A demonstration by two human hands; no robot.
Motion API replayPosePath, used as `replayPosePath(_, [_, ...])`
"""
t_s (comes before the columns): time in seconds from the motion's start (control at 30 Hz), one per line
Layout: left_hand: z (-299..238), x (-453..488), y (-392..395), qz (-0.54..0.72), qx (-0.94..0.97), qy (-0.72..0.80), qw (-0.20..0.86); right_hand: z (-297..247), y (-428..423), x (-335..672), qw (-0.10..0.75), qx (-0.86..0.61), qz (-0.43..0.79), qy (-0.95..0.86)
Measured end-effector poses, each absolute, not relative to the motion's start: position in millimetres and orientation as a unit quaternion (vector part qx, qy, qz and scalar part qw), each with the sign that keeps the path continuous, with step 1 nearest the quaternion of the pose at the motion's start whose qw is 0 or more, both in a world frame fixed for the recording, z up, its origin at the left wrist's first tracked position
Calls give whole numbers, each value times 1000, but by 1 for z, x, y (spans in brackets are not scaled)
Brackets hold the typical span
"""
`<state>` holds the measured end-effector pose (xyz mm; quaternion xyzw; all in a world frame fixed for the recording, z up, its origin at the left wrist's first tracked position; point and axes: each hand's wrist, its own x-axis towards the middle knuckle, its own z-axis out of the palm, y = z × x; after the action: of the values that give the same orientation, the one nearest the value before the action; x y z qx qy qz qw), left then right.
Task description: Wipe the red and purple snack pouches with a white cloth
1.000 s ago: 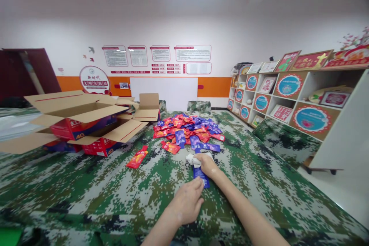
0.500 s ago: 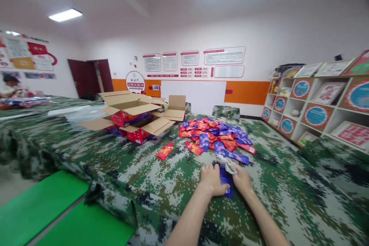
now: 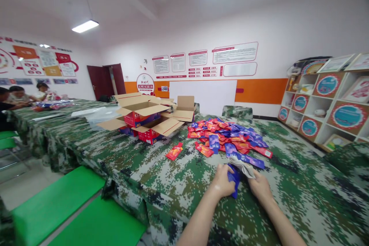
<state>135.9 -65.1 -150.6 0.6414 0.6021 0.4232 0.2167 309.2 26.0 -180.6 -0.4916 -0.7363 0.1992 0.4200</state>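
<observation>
My left hand (image 3: 222,181) and my right hand (image 3: 261,185) meet over a blue packet (image 3: 234,178) lying on the camouflage tablecloth (image 3: 161,177). The left hand's fingers are closed on the packet's left edge. In the right hand is a crumpled white cloth (image 3: 244,167), pressed against the packet's top. Just beyond them lies a heap of red and blue packets (image 3: 227,136). One red packet (image 3: 174,152) lies alone to the left.
Open cardboard boxes (image 3: 144,113) stand at the back left of the table. Green benches (image 3: 72,207) run along its near left side. Shelves with framed pictures (image 3: 325,100) line the right wall. People sit at a far table (image 3: 17,96) on the left.
The view has swung left and up, showing more of the room. My left hand came forward from near my body to the packet, and both hands now hold it together.
</observation>
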Motion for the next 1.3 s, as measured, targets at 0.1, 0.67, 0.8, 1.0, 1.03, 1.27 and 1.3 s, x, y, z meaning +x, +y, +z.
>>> replayPosePath(0.1, [-146, 85, -58, 492, 568, 627, 205, -180, 26, 311, 400, -492, 213, -743])
replayPosePath(0.67, [-158, -194, -37, 351, 486, 790, 130, -161, 10, 298, 395, -466, 257, -749])
replayPosePath(0.8, [-159, -183, -30, 289, 510, 807, 71, -163, 11, 297, 405, -461, 261, -745])
replayPosePath(1.0, [-138, -79, 10, 211, 671, 710, -21, -164, 11, 295, 416, -455, 250, -747])
replayPosePath(1.03, [-135, -56, 19, 213, 689, 693, -11, -164, 10, 296, 418, -451, 250, -748])
replayPosePath(1.27, [-136, 39, 51, 99, 698, 707, 65, -158, 8, 299, 436, -436, 259, -743])
replayPosePath(1.3, [-139, 43, 48, 105, 701, 703, 58, -156, 7, 300, 439, -439, 263, -739])
